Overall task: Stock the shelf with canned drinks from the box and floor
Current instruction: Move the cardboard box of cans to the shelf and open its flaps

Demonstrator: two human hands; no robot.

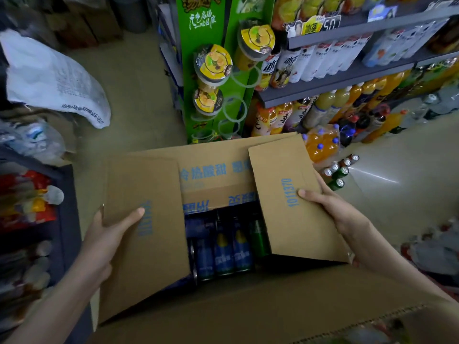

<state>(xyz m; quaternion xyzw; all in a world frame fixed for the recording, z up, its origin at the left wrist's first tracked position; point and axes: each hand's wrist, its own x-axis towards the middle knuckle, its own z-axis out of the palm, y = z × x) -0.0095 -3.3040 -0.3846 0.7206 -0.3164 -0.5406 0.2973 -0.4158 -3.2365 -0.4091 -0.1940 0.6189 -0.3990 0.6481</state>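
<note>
Head view, nearest edge: cardboard box (223, 306) fills the foreground, its near flap folded toward me, the top open in the middle.
Left hand: my left hand (104, 234) clasps the left flap (144, 219), thumb on top, fingers wrapped round its outer edge.
Right hand: my right hand (332, 209) grips the right flap (290, 194) the same way, thumb pressed beside the printed number, fingers underneath.
Inside the box: blue cans (224, 247) stand upright and tightly packed, with one green can (259, 238) at their right; how many lie under the flaps I cannot tell.
Floor stock: more green cans (339, 171) stand in a small cluster on the floor (397, 165), just beside the box's right far corner.
Shelf: the shelf (335, 83) rises beyond and to the right, its tiers crowded with bottles; no open slot for cans shows from here.
Handling, as I judge it: full cans should be heavy for their size, rigid, smooth-sided and likely to slip; the flaps are thin and bendy, good only for parting.
Where to take hold: once the flaps are spread, each can is best gripped round its upper body, from above.
Progress: stocking appears not yet begun.
</note>
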